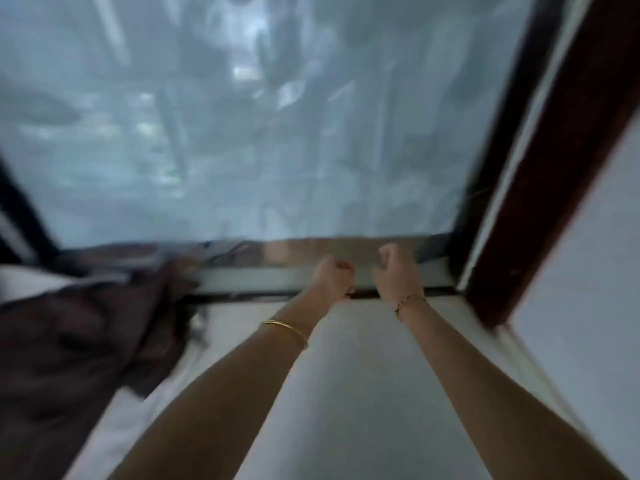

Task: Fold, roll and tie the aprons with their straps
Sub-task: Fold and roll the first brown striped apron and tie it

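Note:
The view is blurred by motion. Both my arms reach forward over a white surface (349,368) towards a window sill (277,277). My left hand (333,276) and my right hand (395,269) are side by side at the sill, a small gap apart, fingers curled into loose fists. I see nothing held in either hand. A dark brown apron (72,344) lies crumpled at the left on the white surface, well apart from both hands. Its straps cannot be made out.
A large window pane (263,126) fills the upper view, with a dark wooden frame (568,161) along its right side. A white wall (595,289) stands at the far right. A gold bangle sits on each wrist.

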